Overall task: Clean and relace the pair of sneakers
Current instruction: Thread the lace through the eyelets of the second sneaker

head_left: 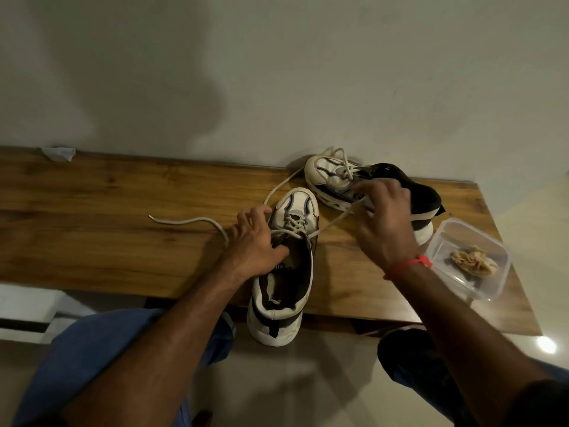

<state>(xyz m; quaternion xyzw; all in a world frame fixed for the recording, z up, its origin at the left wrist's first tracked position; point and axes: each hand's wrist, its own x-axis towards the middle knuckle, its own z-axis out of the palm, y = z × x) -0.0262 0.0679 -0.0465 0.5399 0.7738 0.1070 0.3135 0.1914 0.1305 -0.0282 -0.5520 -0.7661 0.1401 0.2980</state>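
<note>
Sneakers: two; near sneaker (pixel 283 266) lay under the left hand, heel past the bench (pixel 92 211) edge; far sneaker (pixel 338 177) lay beyond the right hand.
Writing: none legible.
Left hand (pixel 255 241): gripped the near sneaker's collar.
Right hand (pixel 385 217): pinched lace (pixel 332 223).
Container (pixel 471 260): one, right of right hand, holding one crumpled cloth (pixel 474 260).

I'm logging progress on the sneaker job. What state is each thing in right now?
Near sneaker: upright, heel past the table edge, partly laced.
Far sneaker: on its side, lace loose.
Lace: pulled taut from the near sneaker.
Left hand: holds the near sneaker, thumb inside.
Right hand: pinches the lace.
Plastic container: lidless, crumpled cloth inside.
</note>
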